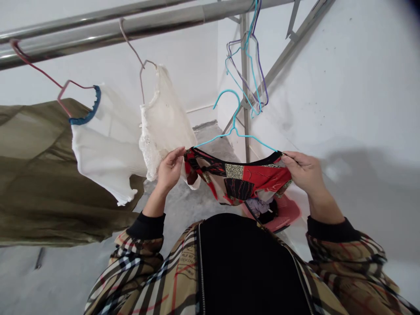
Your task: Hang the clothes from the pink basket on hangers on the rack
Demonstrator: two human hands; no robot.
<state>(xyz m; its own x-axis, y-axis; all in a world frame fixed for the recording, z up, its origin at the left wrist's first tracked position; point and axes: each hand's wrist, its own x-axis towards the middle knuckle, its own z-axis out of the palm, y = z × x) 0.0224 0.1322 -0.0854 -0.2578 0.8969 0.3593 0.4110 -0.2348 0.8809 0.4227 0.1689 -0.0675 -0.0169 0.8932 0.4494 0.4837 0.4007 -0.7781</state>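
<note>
**Patchwork-print top (241, 186) pinched at both shoulders, turquoise hanger (234, 127) inside**

So, biggest stuff first. The shiny round metal rail (164, 22) is run across the upper view, with an olive garment (39, 183) draped at far left, thin and softly creased. Next to that, a white knit-looking top (101, 148) is hung, its neckline trimmed in scalloped blue, then an off-white top (167, 118) with bumpy, lacy edging.

The print top is held out in front of the torso, below the rail: smooth-looking fabric, blocks of red, black and beige, neckline bound in black. One shoulder is pinched between thumb and fingers of the left hand (170, 170), the other likewise by the right hand (303, 170). The turquoise hanger's curved hook is left free in the air. A pink basket (290, 212) is seen lower down, and thin wire hangers, a purple one (262, 72) included, are bunched near the wall.

Hard to make out: the hanger's tips are covered at the shoulders, the basket is partly blocked by the print top, its dark contents can't be identified, and the olive garment is cut off at the left edge.
</note>
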